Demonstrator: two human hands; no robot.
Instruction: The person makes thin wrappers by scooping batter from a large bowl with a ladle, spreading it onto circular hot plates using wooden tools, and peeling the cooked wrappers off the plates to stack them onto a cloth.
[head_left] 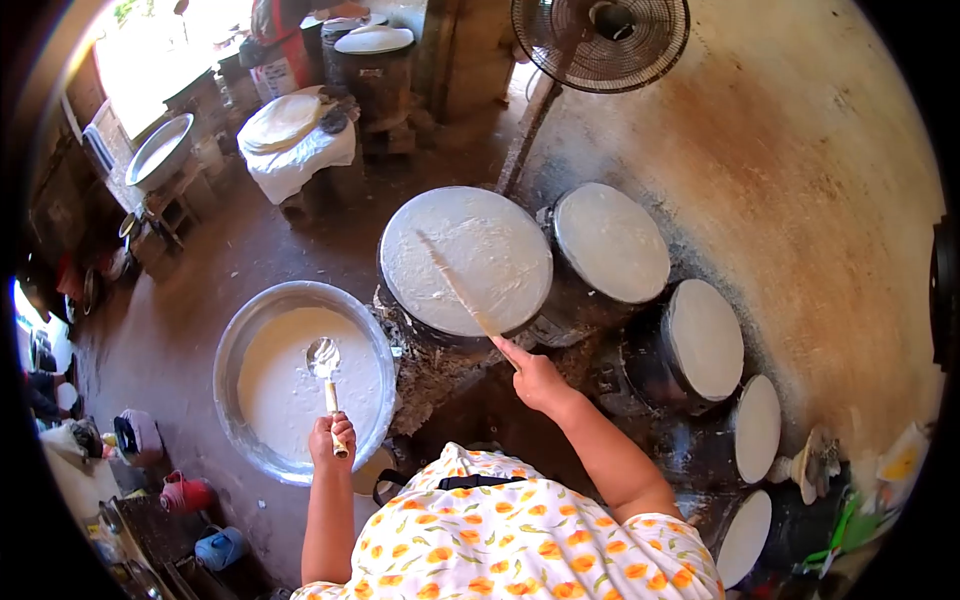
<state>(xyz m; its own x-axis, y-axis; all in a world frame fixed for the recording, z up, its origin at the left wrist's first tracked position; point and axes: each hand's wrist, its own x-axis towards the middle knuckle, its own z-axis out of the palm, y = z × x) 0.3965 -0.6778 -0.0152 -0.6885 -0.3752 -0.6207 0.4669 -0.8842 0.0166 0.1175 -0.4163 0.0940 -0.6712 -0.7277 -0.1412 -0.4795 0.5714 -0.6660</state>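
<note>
My left hand point(333, 440) is wrapped round the handle of a ladle point(323, 357), whose round metal bowl is over white batter point(285, 385) in a wide metal basin point(232, 400). Whether the bowl touches the batter I cannot tell. In my right hand point(540, 382) is a long, thin wooden stick point(455, 280), held with the index finger stretched along it. The stick slants across a large round griddle point(465, 250) covered by a white layer. To the right of that griddle stands another white-topped drum point(612, 243).
More white-topped drums point(706, 340) curve down along the right wall. A standing fan point(600, 40) is behind the griddle. At the back, white rounds point(285, 123) lie on a cloth-covered stand, and another person point(280, 45) is at the upper left. A red kettle point(187, 492) sits at lower left.
</note>
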